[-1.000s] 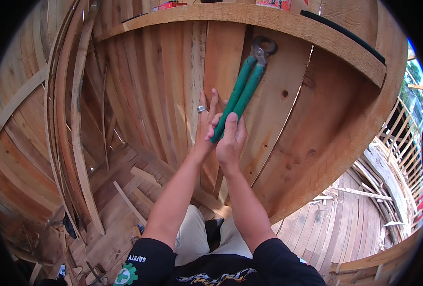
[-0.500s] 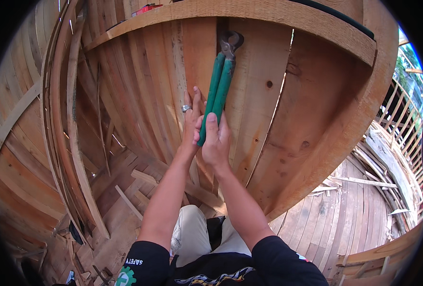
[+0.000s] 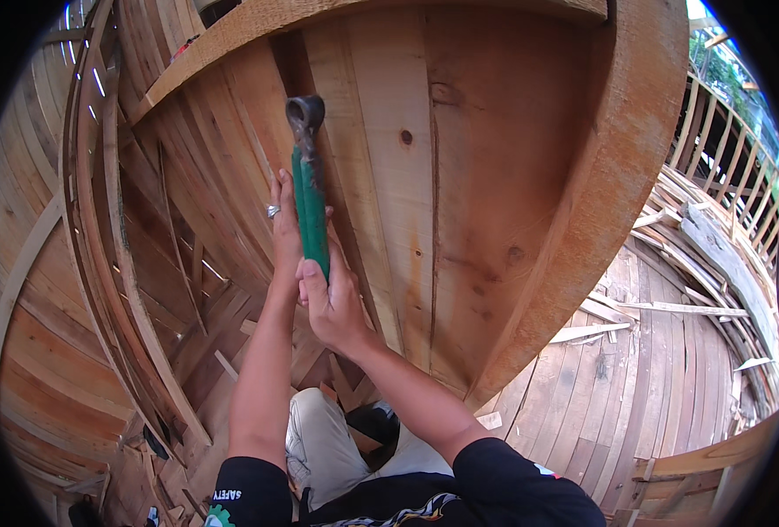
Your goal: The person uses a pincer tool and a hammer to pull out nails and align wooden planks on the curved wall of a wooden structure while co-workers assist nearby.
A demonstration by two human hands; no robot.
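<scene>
We are looking down along both raised forearms at a pair of green-handled pincers (image 3: 310, 189) being held against a wall of pale wooden planks (image 3: 460, 193). The tool's long axis is running nearly vertical in the head view, leaning only slightly, with the dark metal head (image 3: 305, 114) pointing up and away from us and the handle ends pointing down toward the hands. The two handles are lying pressed together, so the tool is reading as one narrow green bar; whether the head is gripping anything in the wood we cannot tell.

Our right hand (image 3: 332, 303) is clenching around the lower ends of the handles, thumb uppermost against the green. Our left hand (image 3: 286, 220), wearing a ring (image 3: 273, 211), is lying alongside the handles just above, fingers extended upward and touching the tool's left side rather than wrapping it fully.

The pincers are sitting just left of a plank seam, below a curved timber rail (image 3: 372, 13) that is crossing the top of the view. To the right, a deck of wooden boards (image 3: 653, 386) is spreading out, with loose offcuts (image 3: 714, 237) piled near its far edge. Below the arms, light trousers (image 3: 319, 439) and black sleeves (image 3: 512, 483) are showing.
</scene>
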